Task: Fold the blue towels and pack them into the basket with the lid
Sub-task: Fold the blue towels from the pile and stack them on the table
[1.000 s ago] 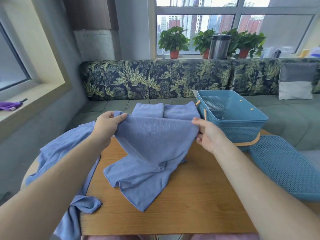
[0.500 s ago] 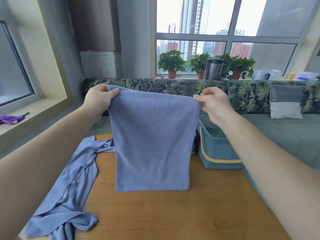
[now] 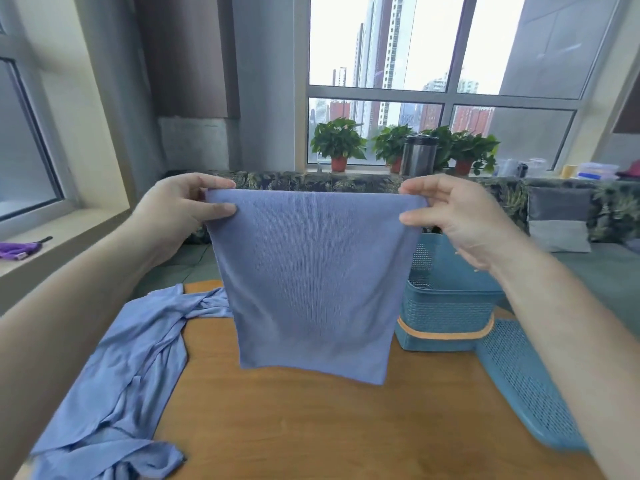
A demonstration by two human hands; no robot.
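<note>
A blue towel (image 3: pixel 311 278) hangs flat in the air above the wooden table (image 3: pixel 311 427). My left hand (image 3: pixel 180 209) pinches its top left corner and my right hand (image 3: pixel 453 216) pinches its top right corner. Its lower edge hangs just over the tabletop. Another blue towel (image 3: pixel 128 368) lies crumpled along the table's left edge. The teal basket (image 3: pixel 446 306) with an orange band stands behind the held towel on the right, partly hidden by it. Its perforated teal lid (image 3: pixel 526 382) lies flat on the table's right side.
A leaf-patterned sofa (image 3: pixel 346 183) runs behind the table, with a grey cushion (image 3: pixel 557 220) at the right. Potted plants (image 3: pixel 339 143) and a steel canister (image 3: pixel 419 155) stand on the window sill. A purple object (image 3: pixel 17 250) lies on the left ledge.
Both hands lifted the towel off the table and spread it taut at chest height. The camera tilted upward, so the folded towels behind it are hidden.
</note>
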